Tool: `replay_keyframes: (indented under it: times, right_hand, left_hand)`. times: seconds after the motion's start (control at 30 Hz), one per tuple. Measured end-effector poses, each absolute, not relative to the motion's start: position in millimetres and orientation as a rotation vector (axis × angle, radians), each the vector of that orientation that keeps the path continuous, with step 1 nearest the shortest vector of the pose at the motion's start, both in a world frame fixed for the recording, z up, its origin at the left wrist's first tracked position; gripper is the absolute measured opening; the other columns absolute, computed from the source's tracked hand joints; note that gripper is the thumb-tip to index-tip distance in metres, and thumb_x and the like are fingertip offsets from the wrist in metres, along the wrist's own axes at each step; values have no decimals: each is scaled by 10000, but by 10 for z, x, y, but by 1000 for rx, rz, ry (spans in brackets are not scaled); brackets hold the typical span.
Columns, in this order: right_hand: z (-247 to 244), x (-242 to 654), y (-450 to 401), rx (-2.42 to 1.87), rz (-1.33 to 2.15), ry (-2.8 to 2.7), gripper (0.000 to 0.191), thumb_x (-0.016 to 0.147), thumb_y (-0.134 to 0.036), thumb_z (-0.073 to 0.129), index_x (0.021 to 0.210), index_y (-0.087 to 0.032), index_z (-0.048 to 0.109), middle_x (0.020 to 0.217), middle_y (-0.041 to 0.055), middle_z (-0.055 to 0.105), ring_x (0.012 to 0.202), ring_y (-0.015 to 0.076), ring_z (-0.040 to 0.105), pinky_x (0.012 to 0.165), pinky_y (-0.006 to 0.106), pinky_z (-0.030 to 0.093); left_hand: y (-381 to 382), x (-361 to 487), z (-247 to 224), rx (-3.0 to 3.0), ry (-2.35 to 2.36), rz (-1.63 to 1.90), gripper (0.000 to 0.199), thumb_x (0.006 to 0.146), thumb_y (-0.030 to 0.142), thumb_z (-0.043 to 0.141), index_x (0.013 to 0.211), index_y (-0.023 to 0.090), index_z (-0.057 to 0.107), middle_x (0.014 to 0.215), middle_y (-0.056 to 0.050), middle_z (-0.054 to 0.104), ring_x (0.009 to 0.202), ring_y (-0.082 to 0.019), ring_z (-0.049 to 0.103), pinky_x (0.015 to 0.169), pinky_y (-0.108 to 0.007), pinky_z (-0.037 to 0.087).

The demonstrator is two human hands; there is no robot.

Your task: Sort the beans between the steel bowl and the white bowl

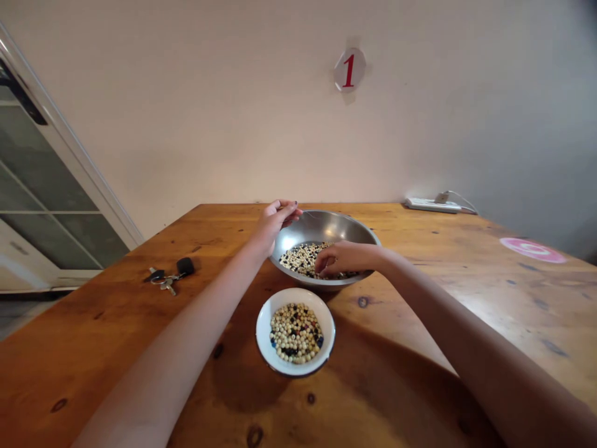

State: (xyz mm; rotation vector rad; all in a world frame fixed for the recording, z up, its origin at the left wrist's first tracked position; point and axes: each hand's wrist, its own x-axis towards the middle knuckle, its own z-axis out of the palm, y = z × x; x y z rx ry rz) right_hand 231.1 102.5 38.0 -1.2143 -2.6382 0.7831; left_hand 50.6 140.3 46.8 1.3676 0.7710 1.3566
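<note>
Everything here sits around the steel bowl [321,227] on the wooden counter [410,249]. Well left of the bowl, a glazed door [46,174] rises beyond the counter's edge, and nearer in lies a key ring with a black fob [170,277]. At the bowl's left rim, the left hand [275,224] has its fingers [291,214] pinched narrow around what looks like a thin, glinting needle [310,215], so fine that its far end is hard to make out. That hold is a weak point: a slip could drop the needle among the beads, where it would be hard to spot. Directly in front of the bowl sits a white enamel dish [261,330] heaped with cream, dark blue and red beads [295,333]. It is close enough that a forearm passing over it could catch the rim and tip it. Inside the bowl, a shallower layer of similar beads [301,260] lies under the right hand [347,259], whose fingers [324,264] reach down, slightly curled, into the pile; whether they hold a bead, I cannot tell. A hurried scoop could flick beads over the rim, and round ones would roll across the counter. Well right of the bowl are a white power strip [433,205] against the wall and a round pink sticker [532,250] on the counter.
</note>
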Motion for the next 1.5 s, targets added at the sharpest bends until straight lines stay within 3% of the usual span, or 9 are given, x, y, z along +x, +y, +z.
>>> replay_keyframes:
  times: [0.33, 0.67, 1.5]
  right_hand:
    - [467, 2307, 979, -1100, 743, -2466, 127, 756, -271, 537, 818, -222, 638, 867, 26, 668, 808, 165, 593, 742, 289, 442]
    - [452, 2362, 1032, -1031, 1073, -1800, 132, 669, -219, 639, 749, -207, 535, 710, -7, 558, 640, 110, 548, 561, 240, 463]
    - [455, 2493, 1036, -944, 1287, -1486, 225, 652, -293, 697, 839, -222, 595, 831, -1, 589, 703, 90, 556, 546, 183, 445]
  left_hand:
    - [1422, 488, 453, 1316, 735, 1347, 121, 681, 239, 642, 726, 167, 556, 691, -2, 618, 624, -80, 536, 662, -214, 412]
    - [1373, 495, 499, 1234, 716, 1329, 120, 660, 225, 661, 686, 146, 574, 661, 4, 622, 579, -59, 531, 626, -184, 415]
    - [1385, 501, 477, 1322, 632, 1310, 126, 670, 243, 664, 679, 162, 568, 691, 0, 644, 626, -75, 541, 687, -210, 410]
